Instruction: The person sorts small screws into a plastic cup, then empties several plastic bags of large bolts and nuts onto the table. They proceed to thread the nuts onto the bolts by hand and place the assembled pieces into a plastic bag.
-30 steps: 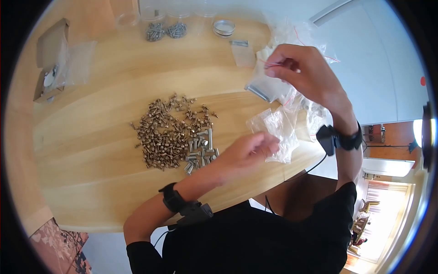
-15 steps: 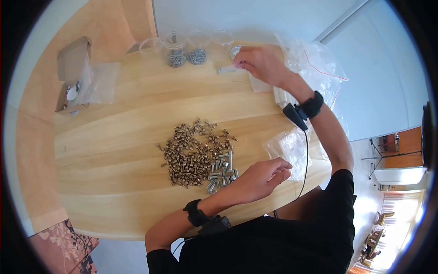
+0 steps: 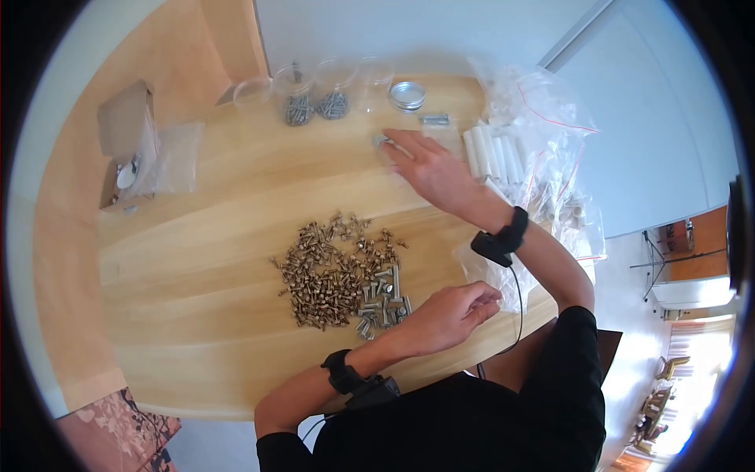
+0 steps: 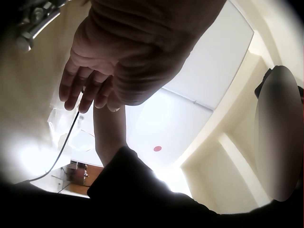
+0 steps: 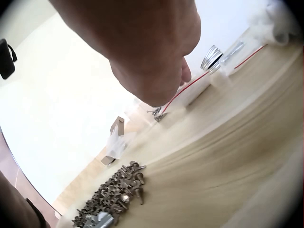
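My right hand (image 3: 432,173) is out over the far part of the table, its fingertips at a small clear zip bag (image 3: 381,140). In the right wrist view the red zip line of this bag (image 5: 194,91) runs out from under the hand; most of the bag is hidden. My left hand (image 3: 452,316) hovers near the front edge with fingers loosely bent and nothing in them. Beside it are silver bolts (image 3: 384,303) and a big heap of brownish screws (image 3: 318,271). A second small bag with metal pieces (image 3: 435,119) lies beyond the right hand.
Clear cups (image 3: 299,108), two holding grey screws, stand along the back edge beside silver lids (image 3: 407,96). White tubes (image 3: 491,153) and crumpled plastic bags (image 3: 543,118) cover the right side. An open cardboard box (image 3: 126,149) sits at the far left.
My right hand went from the right side to the back with the bag, then lowered toward the table left of the other bag. The left hand moved slightly and stayed near the front edge.
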A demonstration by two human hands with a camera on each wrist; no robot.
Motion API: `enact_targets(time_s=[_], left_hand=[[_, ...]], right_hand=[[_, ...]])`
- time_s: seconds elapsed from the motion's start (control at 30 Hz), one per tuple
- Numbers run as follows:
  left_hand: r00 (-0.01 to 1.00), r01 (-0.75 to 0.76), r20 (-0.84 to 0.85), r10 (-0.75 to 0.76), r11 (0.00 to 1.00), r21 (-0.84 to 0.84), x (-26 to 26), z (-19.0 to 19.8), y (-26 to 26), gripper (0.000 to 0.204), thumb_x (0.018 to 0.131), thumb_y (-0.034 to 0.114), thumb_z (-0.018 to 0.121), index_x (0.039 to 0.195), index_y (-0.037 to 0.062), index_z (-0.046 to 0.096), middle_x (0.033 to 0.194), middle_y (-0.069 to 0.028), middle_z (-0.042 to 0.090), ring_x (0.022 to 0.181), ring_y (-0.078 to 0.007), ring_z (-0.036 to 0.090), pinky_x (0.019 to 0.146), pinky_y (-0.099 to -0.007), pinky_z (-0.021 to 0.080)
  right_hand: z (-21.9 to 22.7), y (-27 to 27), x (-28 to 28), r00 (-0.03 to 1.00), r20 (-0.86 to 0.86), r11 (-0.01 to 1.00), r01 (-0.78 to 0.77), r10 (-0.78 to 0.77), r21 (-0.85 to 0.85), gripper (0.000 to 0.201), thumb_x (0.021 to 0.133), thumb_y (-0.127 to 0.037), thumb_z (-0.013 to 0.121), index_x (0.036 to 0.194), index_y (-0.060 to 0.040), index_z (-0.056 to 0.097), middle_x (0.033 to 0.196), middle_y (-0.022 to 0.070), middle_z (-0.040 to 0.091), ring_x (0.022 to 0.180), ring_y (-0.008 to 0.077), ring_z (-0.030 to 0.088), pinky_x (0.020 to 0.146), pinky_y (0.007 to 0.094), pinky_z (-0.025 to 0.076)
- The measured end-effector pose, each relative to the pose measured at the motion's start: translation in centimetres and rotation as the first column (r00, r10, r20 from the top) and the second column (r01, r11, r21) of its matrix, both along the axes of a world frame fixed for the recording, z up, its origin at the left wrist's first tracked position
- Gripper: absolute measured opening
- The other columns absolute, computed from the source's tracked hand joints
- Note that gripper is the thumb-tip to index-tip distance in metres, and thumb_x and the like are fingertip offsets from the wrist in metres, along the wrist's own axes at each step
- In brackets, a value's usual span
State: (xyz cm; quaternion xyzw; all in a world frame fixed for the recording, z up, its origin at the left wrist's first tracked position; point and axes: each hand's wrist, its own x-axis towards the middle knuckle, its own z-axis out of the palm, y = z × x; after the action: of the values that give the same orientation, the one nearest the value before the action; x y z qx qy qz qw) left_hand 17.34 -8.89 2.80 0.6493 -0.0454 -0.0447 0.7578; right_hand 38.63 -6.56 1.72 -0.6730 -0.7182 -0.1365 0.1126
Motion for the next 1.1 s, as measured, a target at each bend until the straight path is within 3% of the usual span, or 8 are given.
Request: enact_targets(time_s=[0.13, 0.23, 0.3, 0.63, 0.83, 0.93, 1.03, 1.1], left_hand=[[1.000, 0.019, 0.022, -0.021, 0.996, 0.088, 0.0, -0.5, -0.3, 0.036, 0.105, 0.025, 0.058, 0.122, -0.0067, 0.063, 0.111, -0.0253, 0.072, 0.101, -0.0348, 0.072, 0.089, -0.0394, 0.056], [1.000, 0.020, 0.013, -0.021, 0.997, 0.077, 0.1, -0.6, -0.4, 0.037, 0.106, 0.026, 0.058, 0.124, -0.0061, 0.063, 0.112, -0.0242, 0.072, 0.102, -0.0340, 0.072, 0.090, -0.0387, 0.055], [0.994, 0.095, -0.054, -0.093, 0.995, 0.042, 0.2, -0.7, -0.3, 0.040, 0.107, 0.030, 0.057, 0.129, -0.0025, 0.061, 0.122, -0.0168, 0.070, 0.114, -0.0254, 0.068, 0.101, -0.0368, 0.052], [0.991, 0.130, -0.046, -0.125, 0.982, 0.137, -0.9, 0.9, -0.3, 0.039, 0.107, 0.027, 0.057, 0.134, -0.0016, 0.059, 0.127, -0.0131, 0.069, 0.118, -0.0228, 0.066, 0.105, -0.0358, 0.050], [0.998, -0.065, -0.007, 0.068, 0.973, 0.221, -5.3, 3.8, 2.7, 0.035, 0.108, 0.018, 0.054, 0.136, -0.0026, 0.058, 0.129, -0.0132, 0.069, 0.121, -0.0215, 0.065, 0.105, -0.0353, 0.050], [0.957, -0.287, 0.002, 0.290, 0.944, 0.162, -8.2, 2.7, 4.0, 0.031, 0.106, 0.017, 0.057, 0.131, -0.0015, 0.061, 0.124, -0.0142, 0.071, 0.116, -0.0214, 0.067, 0.100, -0.0363, 0.053], [0.841, -0.538, 0.089, 0.534, 0.843, 0.025, -10.6, 1.6, 6.2, 0.028, 0.107, 0.016, 0.056, 0.127, -0.0030, 0.063, 0.119, -0.0159, 0.072, 0.110, -0.0230, 0.069, 0.099, -0.0367, 0.053], [0.629, -0.777, 0.124, 0.767, 0.621, 0.100, -11.6, 0.6, 8.1, 0.026, 0.107, 0.016, 0.055, 0.122, -0.0036, 0.063, 0.112, -0.0161, 0.072, 0.104, -0.0233, 0.069, 0.096, -0.0368, 0.054]], right_hand=[[-3.8, 1.7, -1.2, 0.945, 0.292, 0.987, 0.159, -0.145, -0.022, 0.049, 0.088, -0.008, 0.060, 0.133, 0.0122, 0.054, 0.144, 0.0289, 0.051, 0.132, 0.0395, 0.054, 0.109, 0.0409, 0.048], [-5.2, 1.1, -3.7, 0.913, 0.320, 0.966, 0.254, -0.253, 0.042, 0.054, 0.086, -0.008, 0.062, 0.130, 0.0211, 0.054, 0.139, 0.0374, 0.051, 0.131, 0.0456, 0.053, 0.109, 0.0431, 0.048], [-5.0, 1.4, -3.6, 0.920, 0.269, 0.956, 0.292, -0.286, 0.019, 0.053, 0.087, -0.007, 0.060, 0.131, 0.0211, 0.051, 0.140, 0.0388, 0.049, 0.133, 0.0479, 0.051, 0.111, 0.0430, 0.046], [-7.2, 3.7, 1.3, 0.938, 0.053, 0.937, 0.338, -0.343, 0.085, 0.048, 0.091, -0.008, 0.056, 0.128, 0.0222, 0.051, 0.141, 0.0419, 0.045, 0.136, 0.0513, 0.047, 0.114, 0.0465, 0.042], [-7.1, 3.2, 1.6, 0.933, 0.088, 0.936, 0.341, -0.349, 0.091, 0.048, 0.086, -0.004, 0.058, 0.126, 0.0226, 0.053, 0.141, 0.0421, 0.046, 0.137, 0.0517, 0.045, 0.114, 0.0494, 0.041], [-6.4, 2.7, 1.1, 0.927, 0.101, 0.932, 0.355, -0.360, 0.065, 0.047, 0.092, -0.009, 0.055, 0.129, 0.0201, 0.052, 0.140, 0.0432, 0.045, 0.136, 0.0526, 0.046, 0.115, 0.0489, 0.041], [-6.4, 1.9, 0.0, 0.938, 0.035, 0.930, 0.337, -0.345, 0.151, 0.045, 0.093, -0.011, 0.056, 0.126, 0.0194, 0.054, 0.141, 0.0415, 0.046, 0.136, 0.0511, 0.046, 0.115, 0.0500, 0.041], [-5.9, 0.4, -1.7, 0.972, -0.035, 0.970, 0.234, -0.232, 0.058, 0.043, 0.094, -0.011, 0.056, 0.126, 0.0178, 0.055, 0.142, 0.0395, 0.047, 0.137, 0.0499, 0.047, 0.115, 0.0489, 0.041]])
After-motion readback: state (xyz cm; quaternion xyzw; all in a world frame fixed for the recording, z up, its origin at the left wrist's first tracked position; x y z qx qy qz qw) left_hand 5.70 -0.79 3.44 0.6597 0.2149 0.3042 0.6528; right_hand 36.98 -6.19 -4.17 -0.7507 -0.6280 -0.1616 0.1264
